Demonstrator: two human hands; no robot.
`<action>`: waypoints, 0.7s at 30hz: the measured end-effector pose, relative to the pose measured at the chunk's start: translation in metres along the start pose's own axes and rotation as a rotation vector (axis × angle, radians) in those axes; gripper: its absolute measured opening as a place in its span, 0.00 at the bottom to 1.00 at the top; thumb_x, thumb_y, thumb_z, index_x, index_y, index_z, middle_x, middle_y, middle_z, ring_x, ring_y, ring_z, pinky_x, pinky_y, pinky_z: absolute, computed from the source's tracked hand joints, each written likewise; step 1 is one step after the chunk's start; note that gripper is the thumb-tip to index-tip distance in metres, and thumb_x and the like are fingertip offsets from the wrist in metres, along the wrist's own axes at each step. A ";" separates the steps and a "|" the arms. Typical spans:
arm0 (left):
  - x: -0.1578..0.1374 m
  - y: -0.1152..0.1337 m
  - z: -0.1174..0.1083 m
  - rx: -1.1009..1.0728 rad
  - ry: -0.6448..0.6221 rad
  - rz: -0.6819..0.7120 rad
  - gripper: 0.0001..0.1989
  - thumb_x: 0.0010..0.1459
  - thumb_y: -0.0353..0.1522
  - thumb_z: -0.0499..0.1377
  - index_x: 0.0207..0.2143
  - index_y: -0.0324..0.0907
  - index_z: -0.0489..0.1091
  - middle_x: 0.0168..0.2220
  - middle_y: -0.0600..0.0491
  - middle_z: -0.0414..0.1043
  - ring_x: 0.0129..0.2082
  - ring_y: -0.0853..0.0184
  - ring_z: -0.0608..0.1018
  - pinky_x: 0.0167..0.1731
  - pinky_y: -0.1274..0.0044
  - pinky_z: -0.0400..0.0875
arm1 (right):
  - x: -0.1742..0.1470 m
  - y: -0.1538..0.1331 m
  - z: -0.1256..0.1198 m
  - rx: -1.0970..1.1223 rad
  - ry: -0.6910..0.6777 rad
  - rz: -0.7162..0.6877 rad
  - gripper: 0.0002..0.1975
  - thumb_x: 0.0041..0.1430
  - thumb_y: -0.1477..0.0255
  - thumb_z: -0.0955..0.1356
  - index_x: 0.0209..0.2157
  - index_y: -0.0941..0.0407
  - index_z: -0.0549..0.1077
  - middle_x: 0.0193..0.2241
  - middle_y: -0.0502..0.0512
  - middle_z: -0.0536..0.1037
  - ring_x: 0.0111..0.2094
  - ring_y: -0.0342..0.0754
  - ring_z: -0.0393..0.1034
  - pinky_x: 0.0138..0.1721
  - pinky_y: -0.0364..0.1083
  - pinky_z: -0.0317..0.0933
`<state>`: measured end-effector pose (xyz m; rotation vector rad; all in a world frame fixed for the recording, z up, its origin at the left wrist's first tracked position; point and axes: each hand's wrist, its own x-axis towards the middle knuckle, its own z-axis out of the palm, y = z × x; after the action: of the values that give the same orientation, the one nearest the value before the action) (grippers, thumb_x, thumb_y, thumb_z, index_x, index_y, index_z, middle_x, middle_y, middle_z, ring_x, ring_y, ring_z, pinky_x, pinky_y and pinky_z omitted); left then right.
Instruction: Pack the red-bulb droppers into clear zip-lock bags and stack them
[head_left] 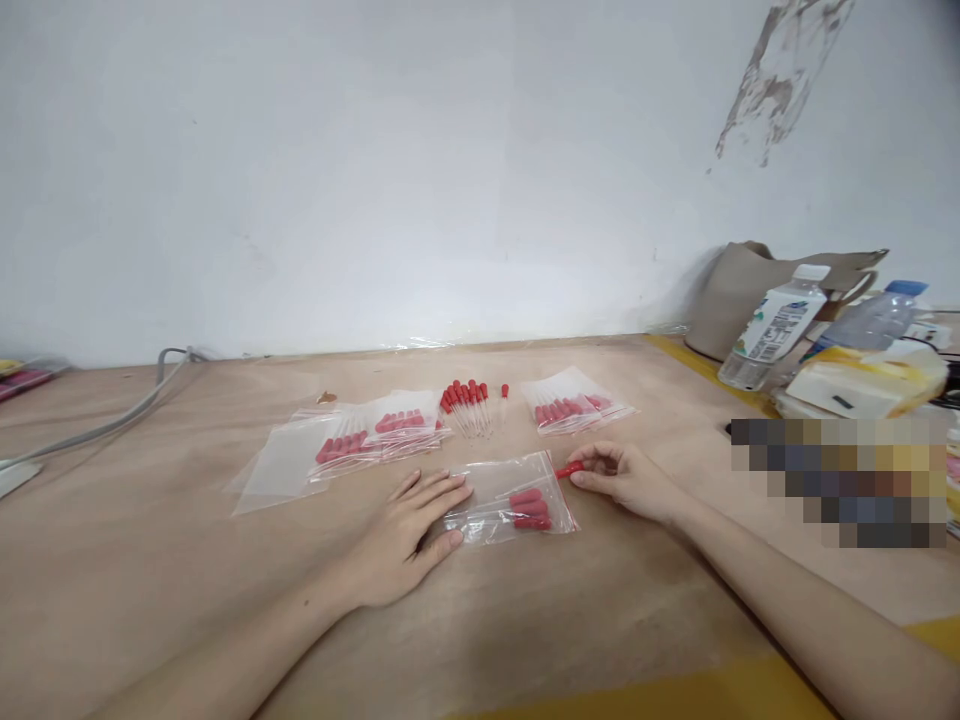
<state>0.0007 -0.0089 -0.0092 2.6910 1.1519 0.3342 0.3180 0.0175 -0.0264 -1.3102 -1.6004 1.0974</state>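
A clear zip bag [487,490] lies flat on the table with several red-bulbed droppers [531,508] inside, their bulbs toward its right-hand opening. My left hand [420,525] rests on the bag's left end, fingers stretched out and spread. At the opening, my right hand [619,478] pinches the red bulb of another dropper [569,469] between thumb and fingers. This dropper's thin stem points left into the bag. Behind the bag is a pile of loose droppers [465,393], with one single dropper [505,391] just right of it.
Filled bags [375,435] lie to the left, beside flat clear bags [281,465]. Another filled bag [574,402] is at the right. A grey cable [142,405] runs along the left. A water bottle [776,325], a beige bag [727,300] and a tissue pack [862,385] crowd the right side.
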 end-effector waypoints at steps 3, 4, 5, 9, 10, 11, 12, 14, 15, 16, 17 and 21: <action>0.000 -0.001 0.001 0.002 0.008 0.007 0.21 0.64 0.40 0.46 0.59 0.51 0.53 0.60 0.54 0.53 0.61 0.61 0.55 0.59 0.60 0.45 | 0.004 0.001 0.012 -0.055 -0.017 -0.047 0.12 0.43 0.66 0.71 0.30 0.57 0.74 0.19 0.46 0.69 0.20 0.39 0.60 0.22 0.40 0.56; 0.000 -0.001 0.001 0.002 0.011 0.012 0.21 0.64 0.40 0.46 0.59 0.51 0.53 0.60 0.54 0.53 0.61 0.61 0.55 0.59 0.59 0.45 | 0.005 0.000 0.016 -0.068 -0.021 -0.056 0.12 0.43 0.66 0.71 0.30 0.57 0.75 0.19 0.46 0.69 0.21 0.39 0.60 0.23 0.40 0.56; 0.000 -0.001 0.001 0.003 0.013 0.016 0.21 0.64 0.39 0.46 0.59 0.51 0.53 0.60 0.54 0.53 0.61 0.61 0.55 0.59 0.60 0.45 | 0.005 0.000 0.020 -0.075 -0.025 -0.070 0.11 0.44 0.66 0.71 0.31 0.57 0.75 0.19 0.46 0.69 0.21 0.39 0.61 0.23 0.41 0.57; 0.000 -0.001 0.001 0.001 0.013 0.013 0.22 0.64 0.40 0.46 0.59 0.51 0.52 0.61 0.54 0.53 0.61 0.61 0.55 0.59 0.60 0.45 | 0.003 -0.008 0.028 -0.014 -0.155 -0.131 0.12 0.50 0.65 0.67 0.35 0.56 0.76 0.26 0.50 0.75 0.29 0.43 0.67 0.30 0.43 0.61; 0.000 -0.001 0.001 -0.001 0.013 0.010 0.22 0.64 0.40 0.46 0.59 0.51 0.52 0.60 0.54 0.53 0.61 0.61 0.55 0.59 0.60 0.45 | 0.002 -0.011 0.027 0.019 -0.219 -0.124 0.13 0.52 0.64 0.66 0.37 0.55 0.75 0.28 0.51 0.75 0.31 0.44 0.68 0.31 0.43 0.61; 0.000 -0.001 0.001 -0.002 0.013 0.009 0.22 0.64 0.40 0.46 0.59 0.51 0.52 0.60 0.54 0.53 0.61 0.61 0.55 0.59 0.60 0.45 | 0.000 -0.013 0.024 0.047 -0.275 -0.099 0.14 0.52 0.64 0.65 0.39 0.55 0.74 0.30 0.52 0.75 0.31 0.44 0.68 0.30 0.42 0.61; 0.001 -0.001 0.001 -0.002 0.011 0.008 0.22 0.64 0.40 0.46 0.59 0.51 0.52 0.61 0.54 0.53 0.61 0.61 0.55 0.59 0.60 0.45 | -0.002 -0.016 0.021 0.066 -0.313 -0.058 0.16 0.52 0.63 0.66 0.41 0.55 0.73 0.30 0.52 0.75 0.30 0.43 0.68 0.27 0.41 0.61; 0.000 -0.001 0.001 -0.001 0.005 0.004 0.22 0.64 0.40 0.46 0.59 0.51 0.52 0.61 0.55 0.52 0.61 0.62 0.54 0.59 0.60 0.45 | -0.003 -0.018 0.012 0.067 -0.309 0.046 0.19 0.50 0.62 0.67 0.43 0.56 0.71 0.28 0.51 0.74 0.24 0.41 0.65 0.19 0.39 0.55; 0.000 -0.001 0.001 0.001 0.001 0.003 0.22 0.64 0.40 0.46 0.59 0.51 0.52 0.61 0.55 0.52 0.61 0.62 0.54 0.59 0.60 0.45 | -0.002 -0.018 0.007 0.053 -0.251 0.094 0.20 0.49 0.62 0.67 0.42 0.57 0.70 0.25 0.51 0.73 0.21 0.40 0.63 0.16 0.38 0.52; 0.000 -0.002 0.001 0.004 -0.001 0.002 0.22 0.64 0.40 0.46 0.60 0.51 0.52 0.61 0.55 0.51 0.61 0.62 0.53 0.59 0.61 0.44 | 0.001 -0.018 0.003 0.031 -0.170 0.123 0.19 0.48 0.62 0.67 0.41 0.58 0.70 0.23 0.49 0.71 0.18 0.39 0.60 0.15 0.38 0.49; 0.000 -0.002 0.001 0.006 -0.002 0.001 0.22 0.64 0.40 0.46 0.60 0.51 0.52 0.61 0.55 0.51 0.61 0.62 0.53 0.59 0.61 0.44 | 0.006 -0.019 0.000 -0.004 -0.080 0.124 0.17 0.48 0.63 0.67 0.38 0.58 0.70 0.21 0.48 0.70 0.17 0.38 0.59 0.15 0.38 0.49; 0.000 -0.003 0.002 0.019 0.001 0.015 0.22 0.64 0.40 0.45 0.60 0.52 0.51 0.61 0.55 0.51 0.61 0.62 0.54 0.59 0.60 0.45 | 0.042 -0.028 0.003 -0.385 0.139 -0.041 0.06 0.50 0.69 0.66 0.26 0.58 0.69 0.21 0.50 0.71 0.22 0.40 0.65 0.23 0.40 0.57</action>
<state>-0.0005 -0.0068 -0.0120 2.7171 1.1420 0.3283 0.2996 0.0559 0.0015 -1.5550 -1.7804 0.6753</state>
